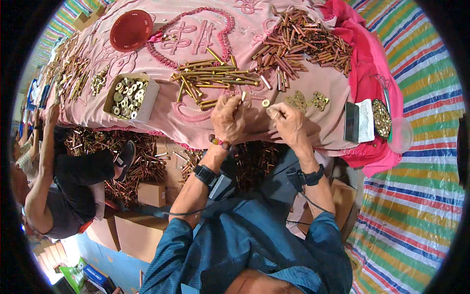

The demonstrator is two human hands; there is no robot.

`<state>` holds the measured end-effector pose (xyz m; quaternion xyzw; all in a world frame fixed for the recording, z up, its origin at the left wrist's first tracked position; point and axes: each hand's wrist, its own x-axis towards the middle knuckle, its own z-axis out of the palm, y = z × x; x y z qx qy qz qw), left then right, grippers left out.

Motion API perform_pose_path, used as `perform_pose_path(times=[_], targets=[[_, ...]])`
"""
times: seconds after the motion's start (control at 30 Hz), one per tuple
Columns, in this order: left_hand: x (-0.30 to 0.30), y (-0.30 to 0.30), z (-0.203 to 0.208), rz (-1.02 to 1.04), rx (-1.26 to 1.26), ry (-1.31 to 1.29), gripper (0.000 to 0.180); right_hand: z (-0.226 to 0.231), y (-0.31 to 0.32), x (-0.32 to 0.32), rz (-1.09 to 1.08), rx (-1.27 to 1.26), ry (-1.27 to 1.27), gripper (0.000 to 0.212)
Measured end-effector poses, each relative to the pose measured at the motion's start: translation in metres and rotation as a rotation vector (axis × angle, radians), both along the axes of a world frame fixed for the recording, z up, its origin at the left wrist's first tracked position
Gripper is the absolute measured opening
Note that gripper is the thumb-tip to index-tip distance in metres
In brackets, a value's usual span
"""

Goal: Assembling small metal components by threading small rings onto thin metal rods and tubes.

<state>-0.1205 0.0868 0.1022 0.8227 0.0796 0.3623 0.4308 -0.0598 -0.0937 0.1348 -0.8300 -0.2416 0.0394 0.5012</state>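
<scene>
My left hand [227, 118] is closed around a slim metal bolt [244, 96], whose pale end sticks up past the fingers; the rest of it is hidden in the grip. My right hand [290, 123] is closed in a pinch, thumb against forefinger, on something too small to make out. Just beyond those fingertips a round washer [266, 103] shows against the pink cloth. A pile of long brass-coloured bolts [215, 76] lies past my left hand. Flat washers [296, 100] and small nuts [320, 101] are grouped to the right of my right hand.
A white box of washers [145, 105] stands at left, a red plastic basket [131, 30] behind it. Coppery bolts [308, 41] heap at the back right. A phone [351, 121] and a clear bowl [400, 134] lie at the right edge. Another person's arm [43, 161] reaches in at left.
</scene>
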Motion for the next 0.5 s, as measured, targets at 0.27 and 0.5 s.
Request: perform_pose_path(times=[0.27,0.5], targets=[[0.012,-0.009,-0.015,-0.151,-0.339,0.079,0.009,-0.015,0.006,0.026,-0.130,-0.115,-0.045,0.017],[0.011,-0.008,-0.023,-0.212,-0.160,0.131,0.005,-0.032,0.022,0.031,-0.053,-0.141,-0.278,0.013]])
